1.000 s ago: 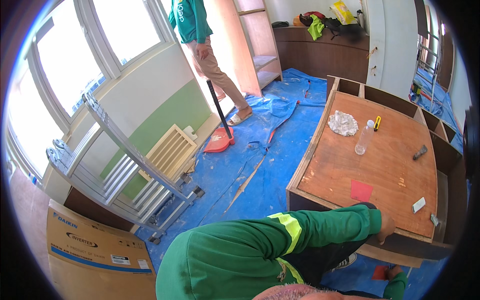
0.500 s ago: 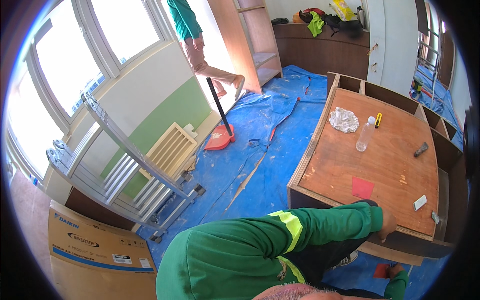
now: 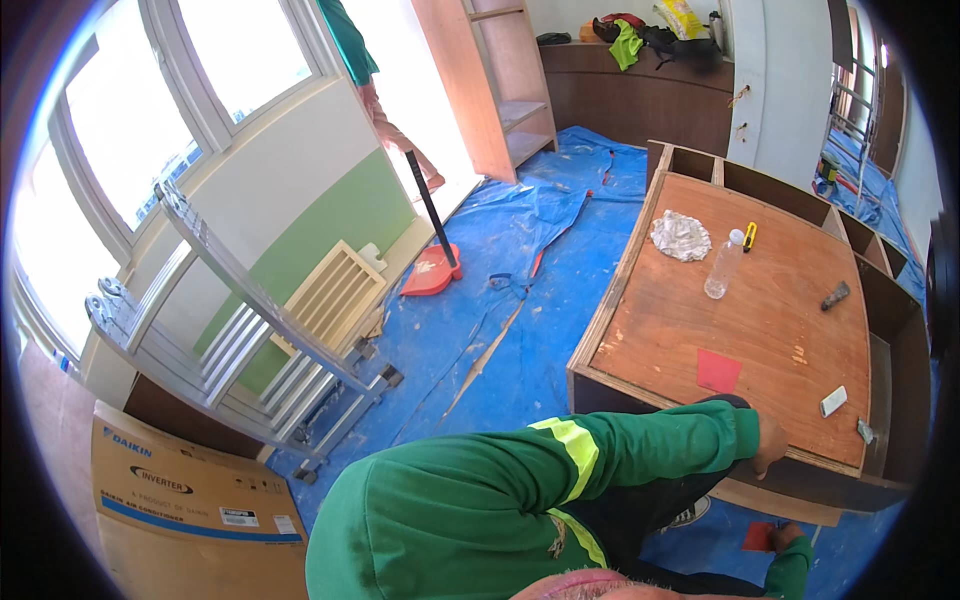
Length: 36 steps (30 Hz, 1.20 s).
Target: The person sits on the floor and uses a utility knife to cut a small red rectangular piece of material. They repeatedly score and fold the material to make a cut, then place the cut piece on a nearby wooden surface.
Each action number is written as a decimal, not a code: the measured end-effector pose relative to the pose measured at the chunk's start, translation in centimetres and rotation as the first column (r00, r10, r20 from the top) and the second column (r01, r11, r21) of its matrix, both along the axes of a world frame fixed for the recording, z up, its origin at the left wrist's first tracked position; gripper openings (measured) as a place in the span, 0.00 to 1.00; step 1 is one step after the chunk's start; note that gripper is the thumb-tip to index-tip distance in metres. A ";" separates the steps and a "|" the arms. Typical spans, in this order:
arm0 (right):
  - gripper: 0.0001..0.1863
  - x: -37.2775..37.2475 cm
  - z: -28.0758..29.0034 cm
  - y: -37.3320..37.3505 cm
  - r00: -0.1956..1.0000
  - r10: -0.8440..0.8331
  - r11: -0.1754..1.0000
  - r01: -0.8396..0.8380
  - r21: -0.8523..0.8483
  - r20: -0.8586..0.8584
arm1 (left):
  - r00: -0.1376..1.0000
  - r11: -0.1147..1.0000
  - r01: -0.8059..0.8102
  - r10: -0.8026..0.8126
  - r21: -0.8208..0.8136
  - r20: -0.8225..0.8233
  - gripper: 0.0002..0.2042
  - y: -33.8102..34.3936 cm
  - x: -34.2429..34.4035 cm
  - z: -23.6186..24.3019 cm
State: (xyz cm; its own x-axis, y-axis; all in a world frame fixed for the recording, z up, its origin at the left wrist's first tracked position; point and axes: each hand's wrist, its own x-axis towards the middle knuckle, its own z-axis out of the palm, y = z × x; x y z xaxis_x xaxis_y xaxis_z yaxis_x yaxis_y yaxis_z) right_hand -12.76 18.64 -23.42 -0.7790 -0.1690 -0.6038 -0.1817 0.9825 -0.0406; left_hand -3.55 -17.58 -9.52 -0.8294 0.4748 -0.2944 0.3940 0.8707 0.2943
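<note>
My left forearm, in a green sleeve, lies over my bent dark-trousered knee. My left hand [image 3: 770, 446] hangs at the near edge of a low wooden cabinet [image 3: 640, 392], fingers pointing down and nothing seen in them. Lower right, close to the floor, my right hand [image 3: 786, 537] is closed at the edge of a small red sheet [image 3: 757, 536] that looks like sandpaper. A second red sheet [image 3: 718, 371] lies on the cabinet's orange-brown panel. A small white block [image 3: 833, 401] rests near the panel's right edge.
On the panel are a crumpled white cloth [image 3: 681, 236], a clear bottle [image 3: 724, 266], a yellow cutter [image 3: 750, 237] and a dark tool [image 3: 835, 296]. A folded ladder [image 3: 240, 300], cardboard box [image 3: 195, 490] and red dustpan [image 3: 432, 272] stand left on blue sheeting [image 3: 450, 350]. Another person [image 3: 355, 60] is at the doorway.
The other person has stepped further out through the doorway. The whole view has shifted slightly. Both my hands keep nearly the same places, the red sheet still at my right hand.
</note>
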 end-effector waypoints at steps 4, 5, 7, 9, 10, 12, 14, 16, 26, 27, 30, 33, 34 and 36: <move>0.39 0.1 -0.2 -0.5 1.000 0.021 0.998 -0.020 -0.054 0.018 | 0.998 0.998 -0.049 0.050 -0.026 0.033 0.29 0.0 -0.4 -1.2; 0.39 0.3 -0.3 -0.4 1.000 0.005 0.998 -0.005 -0.056 0.016 | 0.998 0.998 -0.056 0.057 -0.022 0.032 0.29 0.0 -0.4 -1.3; 0.39 -0.2 -1.2 0.5 1.000 -0.015 0.998 0.014 -0.061 -0.010 | 0.999 1.000 -0.015 0.016 -0.009 0.035 0.28 0.2 -0.9 -1.4; 0.38 -0.5 -2.2 1.3 0.999 -0.014 0.997 0.011 -0.071 -0.045 | 0.999 1.000 0.008 -0.008 -0.006 0.032 0.29 0.1 -1.2 -1.4; 0.38 -0.6 -2.2 0.8 0.999 -0.015 0.999 0.013 -0.050 -0.029 | 1.000 1.000 0.007 -0.007 -0.010 0.031 0.29 0.0 -1.2 -1.6; 0.37 -0.5 -1.8 0.3 1.000 -0.027 1.000 0.027 -0.007 0.002 | 0.999 1.000 0.014 -0.014 -0.010 0.029 0.28 -0.2 -1.0 -1.6; 0.37 0.1 -1.0 -0.5 1.000 0.005 1.000 -0.005 -0.013 0.005 | 0.999 1.000 0.023 -0.023 -0.003 0.033 0.25 -0.4 -0.4 -0.7; 0.37 0.0 -1.0 -0.4 1.000 0.023 0.999 -0.024 -0.026 -0.017 | 0.999 0.999 0.033 -0.033 -0.003 0.012 0.25 -0.3 -0.6 -1.0; 0.35 -1.8 -4.8 3.0 0.998 0.000 0.997 -0.005 -0.078 -0.066 | 0.998 0.999 0.024 -0.022 -0.043 0.054 0.29 0.8 -1.6 -1.7; 0.35 -1.6 -4.8 2.4 0.998 0.010 0.996 -0.016 -0.087 -0.069 | 0.998 0.999 0.011 -0.008 -0.052 0.070 0.30 0.7 -1.7 -1.9; 0.35 -1.7 -4.4 1.4 0.999 0.032 0.997 -0.033 -0.068 -0.021 | 0.994 0.998 -0.008 0.015 -0.064 0.106 0.30 0.6 -1.8 -2.3; 0.35 -2.2 -5.5 1.8 0.999 0.035 0.998 -0.037 -0.049 -0.032 | 0.993 0.998 0.004 0.003 -0.056 0.121 0.30 0.4 -2.1 -2.6; 0.34 -3.1 -6.7 3.4 0.999 0.034 0.998 -0.035 -0.050 -0.035 | 0.993 0.998 0.017 -0.010 -0.057 0.116 0.30 0.8 -2.2 -2.3; 0.33 -4.6 -8.5 5.7 0.998 0.044 0.997 -0.047 -0.059 -0.051 | 0.995 0.998 0.030 -0.024 -0.061 0.102 0.30 1.1 -2.4 -1.9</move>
